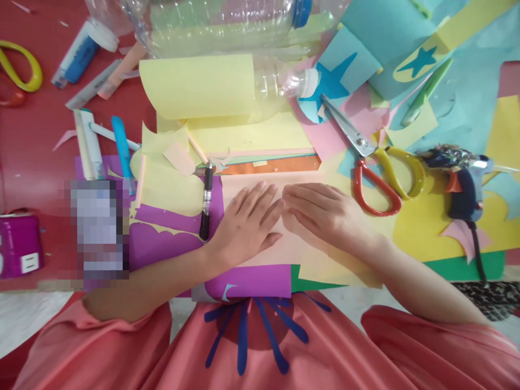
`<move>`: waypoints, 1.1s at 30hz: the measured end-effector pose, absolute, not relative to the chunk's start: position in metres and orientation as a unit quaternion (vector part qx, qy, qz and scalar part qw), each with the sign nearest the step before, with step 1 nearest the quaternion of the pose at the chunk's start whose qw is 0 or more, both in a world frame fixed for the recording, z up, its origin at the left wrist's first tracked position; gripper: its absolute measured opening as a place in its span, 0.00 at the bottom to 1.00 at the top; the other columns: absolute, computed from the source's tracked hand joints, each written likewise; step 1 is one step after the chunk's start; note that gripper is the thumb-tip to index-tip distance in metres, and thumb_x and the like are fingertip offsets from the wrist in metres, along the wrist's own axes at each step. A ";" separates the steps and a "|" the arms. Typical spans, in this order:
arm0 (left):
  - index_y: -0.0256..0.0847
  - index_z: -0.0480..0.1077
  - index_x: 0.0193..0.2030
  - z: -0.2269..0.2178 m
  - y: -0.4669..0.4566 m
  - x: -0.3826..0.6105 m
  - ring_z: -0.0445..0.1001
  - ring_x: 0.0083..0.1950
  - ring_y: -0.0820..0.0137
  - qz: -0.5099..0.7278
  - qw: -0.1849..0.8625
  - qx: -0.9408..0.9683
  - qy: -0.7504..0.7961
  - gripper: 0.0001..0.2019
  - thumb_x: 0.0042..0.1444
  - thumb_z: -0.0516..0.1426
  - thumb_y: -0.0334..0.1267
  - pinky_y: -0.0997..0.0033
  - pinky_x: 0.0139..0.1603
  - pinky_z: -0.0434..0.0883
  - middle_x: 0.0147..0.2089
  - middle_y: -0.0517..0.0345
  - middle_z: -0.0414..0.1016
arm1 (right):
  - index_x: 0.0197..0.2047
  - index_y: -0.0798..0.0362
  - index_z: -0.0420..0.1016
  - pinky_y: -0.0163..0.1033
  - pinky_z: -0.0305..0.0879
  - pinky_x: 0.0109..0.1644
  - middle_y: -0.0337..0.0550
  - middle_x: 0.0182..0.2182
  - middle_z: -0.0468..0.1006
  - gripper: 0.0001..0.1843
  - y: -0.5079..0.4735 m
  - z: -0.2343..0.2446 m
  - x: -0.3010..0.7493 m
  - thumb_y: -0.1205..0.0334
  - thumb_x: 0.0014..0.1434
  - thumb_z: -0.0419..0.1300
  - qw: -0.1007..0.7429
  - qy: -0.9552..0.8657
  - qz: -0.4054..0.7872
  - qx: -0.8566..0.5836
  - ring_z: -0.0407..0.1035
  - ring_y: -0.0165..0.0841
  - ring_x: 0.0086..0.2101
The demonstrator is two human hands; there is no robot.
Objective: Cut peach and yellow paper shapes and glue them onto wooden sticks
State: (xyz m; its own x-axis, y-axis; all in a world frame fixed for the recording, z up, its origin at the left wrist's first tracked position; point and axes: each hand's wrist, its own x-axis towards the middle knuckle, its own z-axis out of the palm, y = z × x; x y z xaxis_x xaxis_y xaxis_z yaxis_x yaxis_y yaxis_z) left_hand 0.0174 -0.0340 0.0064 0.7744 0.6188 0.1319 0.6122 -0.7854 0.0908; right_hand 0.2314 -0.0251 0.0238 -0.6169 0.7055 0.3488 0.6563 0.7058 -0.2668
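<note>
My left hand [247,225] and my right hand [323,214] both lie flat, fingers stretched out, on a pale peach sheet of paper [252,181] in front of me. Their fingertips nearly meet at the sheet's middle. Neither hand holds anything. A black pen [206,201] lies just left of my left hand on purple paper [162,238]. Scissors with red and yellow handles [371,165] lie right of my right hand.
A blue glue gun [463,181] rests on yellow paper at the right. A clear plastic bottle [280,84] with a rolled yellow sheet [199,84] lies at the back. Blue star cutouts [331,81], coloured papers, a glue stick [79,51] and a ruler [93,84] lie about on the red surface.
</note>
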 end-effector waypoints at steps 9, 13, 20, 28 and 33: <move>0.33 0.59 0.67 0.005 -0.035 0.017 0.61 0.70 0.49 0.049 0.056 0.939 0.336 0.28 0.64 0.52 0.45 0.49 0.67 0.59 0.69 0.37 0.62 | 0.46 0.58 0.79 0.45 0.78 0.46 0.53 0.44 0.83 0.12 -0.031 0.021 0.231 0.71 0.63 0.55 0.206 -0.900 0.054 -0.379 0.78 0.41 0.46; 0.32 0.59 0.67 0.002 -0.036 0.017 0.60 0.70 0.49 0.059 0.049 0.939 0.335 0.28 0.65 0.49 0.46 0.49 0.67 0.60 0.69 0.37 0.62 | 0.49 0.61 0.77 0.47 0.78 0.48 0.55 0.44 0.83 0.13 -0.039 0.023 0.224 0.70 0.63 0.55 0.209 -0.895 0.055 -0.390 0.77 0.43 0.48; 0.27 0.60 0.66 0.007 -0.035 0.019 0.66 0.67 0.51 0.050 -0.011 0.942 0.333 0.27 0.67 0.46 0.45 0.52 0.64 0.64 0.66 0.39 0.67 | 0.47 0.61 0.73 0.46 0.76 0.48 0.61 0.47 0.81 0.12 -0.054 0.021 0.213 0.64 0.63 0.57 0.215 -0.868 0.042 -0.445 0.75 0.46 0.51; 0.25 0.58 0.67 0.003 -0.034 0.018 0.65 0.68 0.50 0.064 0.003 0.941 0.333 0.30 0.68 0.44 0.47 0.52 0.65 0.62 0.65 0.37 0.67 | 0.43 0.59 0.74 0.46 0.75 0.49 0.60 0.50 0.80 0.08 -0.055 0.019 0.212 0.66 0.64 0.55 0.203 -0.868 0.049 -0.450 0.74 0.45 0.53; 0.25 0.58 0.67 0.005 -0.034 0.018 0.64 0.68 0.50 0.051 0.010 0.941 0.336 0.29 0.67 0.44 0.46 0.52 0.66 0.61 0.66 0.37 0.67 | 0.40 0.59 0.75 0.44 0.76 0.47 0.59 0.48 0.82 0.08 -0.052 0.022 0.213 0.65 0.64 0.56 0.209 -0.870 0.038 -0.444 0.76 0.45 0.51</move>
State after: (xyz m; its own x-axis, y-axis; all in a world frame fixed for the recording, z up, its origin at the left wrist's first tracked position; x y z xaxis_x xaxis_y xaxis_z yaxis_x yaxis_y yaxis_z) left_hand 0.0177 -0.0345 0.0045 0.7696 0.6324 0.0883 0.6303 -0.7745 0.0535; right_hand 0.2129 -0.0522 0.0220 -0.5175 0.7891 0.3310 0.7575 0.6024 -0.2518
